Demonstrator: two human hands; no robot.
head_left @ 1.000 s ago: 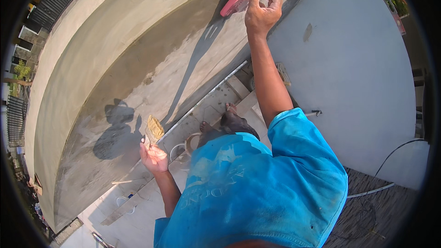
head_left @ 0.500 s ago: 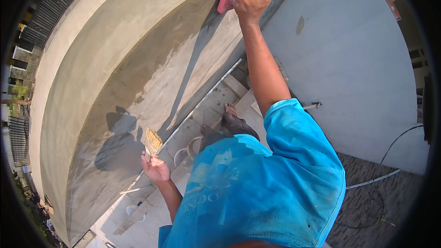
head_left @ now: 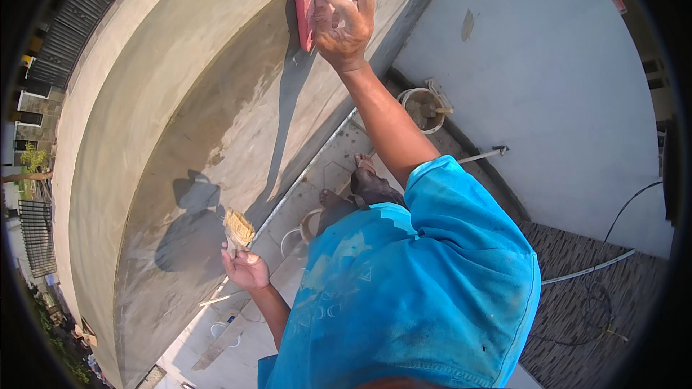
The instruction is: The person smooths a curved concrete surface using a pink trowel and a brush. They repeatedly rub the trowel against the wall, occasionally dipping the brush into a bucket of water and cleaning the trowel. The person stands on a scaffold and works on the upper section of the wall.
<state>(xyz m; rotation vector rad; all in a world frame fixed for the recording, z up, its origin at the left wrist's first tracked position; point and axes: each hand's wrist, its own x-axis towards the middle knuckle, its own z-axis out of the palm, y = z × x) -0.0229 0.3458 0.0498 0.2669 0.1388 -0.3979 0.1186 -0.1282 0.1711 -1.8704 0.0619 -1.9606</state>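
My right hand (head_left: 347, 32), at the end of a raised arm, is closed on the grip of a pinkish-red plastering float (head_left: 304, 13). The float's flat face lies against, or very close to, the grey plastered wall (head_left: 238, 126), which has darker damp-looking patches. Lower down on the left, my left hand (head_left: 246, 271) has its fingers round the handle of a wide brush (head_left: 238, 230). Its pale tan bristles point up and away from me, near the wall. Most of the brush handle is hidden by my fingers.
A white bucket (head_left: 424, 110) with grey mix and a tool stands beyond my right forearm, by a pale grey wall (head_left: 548, 101). A pipe (head_left: 481, 153) juts from that wall. Another bucket (head_left: 311, 225) is near my feet. A hose (head_left: 587, 274) lies at lower right.
My right hand has carried the float left and slightly nearer along the wall. The bucket by the pale wall shows more fully now. My left hand still holds the brush.
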